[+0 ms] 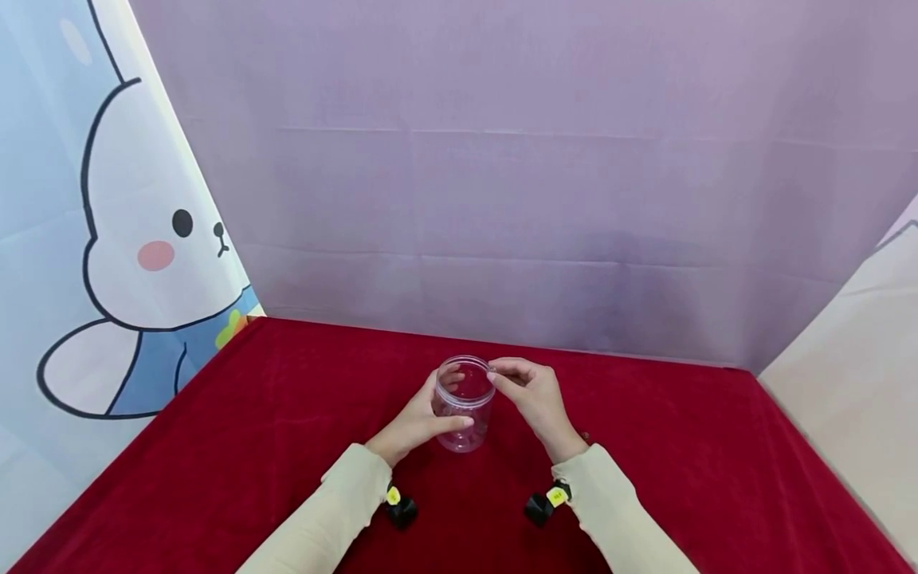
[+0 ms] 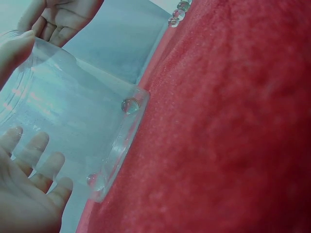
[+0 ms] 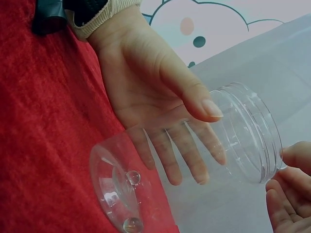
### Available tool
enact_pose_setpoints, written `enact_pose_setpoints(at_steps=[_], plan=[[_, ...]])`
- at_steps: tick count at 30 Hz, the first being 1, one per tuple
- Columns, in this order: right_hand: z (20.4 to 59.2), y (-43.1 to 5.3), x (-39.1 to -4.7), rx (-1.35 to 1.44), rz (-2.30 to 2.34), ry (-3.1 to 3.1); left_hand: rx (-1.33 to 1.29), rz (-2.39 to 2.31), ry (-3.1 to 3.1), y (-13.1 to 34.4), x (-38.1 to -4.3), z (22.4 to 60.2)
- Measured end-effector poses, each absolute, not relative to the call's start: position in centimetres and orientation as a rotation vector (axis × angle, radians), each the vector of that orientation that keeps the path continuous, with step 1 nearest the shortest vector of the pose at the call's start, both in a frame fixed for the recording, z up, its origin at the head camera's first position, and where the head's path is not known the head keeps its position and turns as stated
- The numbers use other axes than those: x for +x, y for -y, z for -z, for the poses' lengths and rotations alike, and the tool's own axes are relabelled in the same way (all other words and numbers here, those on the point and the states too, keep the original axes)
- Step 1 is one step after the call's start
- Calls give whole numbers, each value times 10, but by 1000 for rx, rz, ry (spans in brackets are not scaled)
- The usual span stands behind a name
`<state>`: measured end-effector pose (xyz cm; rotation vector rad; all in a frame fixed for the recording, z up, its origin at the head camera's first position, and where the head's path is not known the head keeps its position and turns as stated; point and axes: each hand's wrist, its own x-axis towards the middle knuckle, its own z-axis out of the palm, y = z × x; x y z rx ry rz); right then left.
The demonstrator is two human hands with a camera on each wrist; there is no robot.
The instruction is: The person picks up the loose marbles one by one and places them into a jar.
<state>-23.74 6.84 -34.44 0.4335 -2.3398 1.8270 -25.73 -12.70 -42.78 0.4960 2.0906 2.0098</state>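
Note:
My left hand (image 1: pixel 412 424) grips a clear plastic jar (image 1: pixel 462 434), thumb on the near side and fingers round the far side. The jar is lidless and slightly tilted, its base near the red cloth. Two clear glass marbles lie inside at the bottom, one (image 2: pixel 130 106) against the wall and the other (image 2: pixel 95 181) farther along the base. At the jar's rim, my right hand (image 1: pixel 531 395) has thumb and forefinger together, pinching a small clear marble (image 3: pixel 284 166) that is mostly hidden by the fingertips.
Several more glass marbles (image 2: pixel 179 14) sit on the red cloth (image 1: pixel 681 462), beyond the jar in the left wrist view; my right wrist mostly hides them in the head view. A pale purple curtain (image 1: pixel 502 199) hangs behind the table, with a cartoon-printed sheet (image 1: pixel 122 239) at left.

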Motion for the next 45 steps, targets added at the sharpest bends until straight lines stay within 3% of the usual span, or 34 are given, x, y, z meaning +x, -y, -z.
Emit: enact_pose_setpoints(at_steps=[36,45], plan=[[345,-69,-237,426,-1864,2349,505,-2016,-2090,126,-256,427],[371,-78,-253,437,-1883,2317,522,-2019,-2081,128,-255,425]])
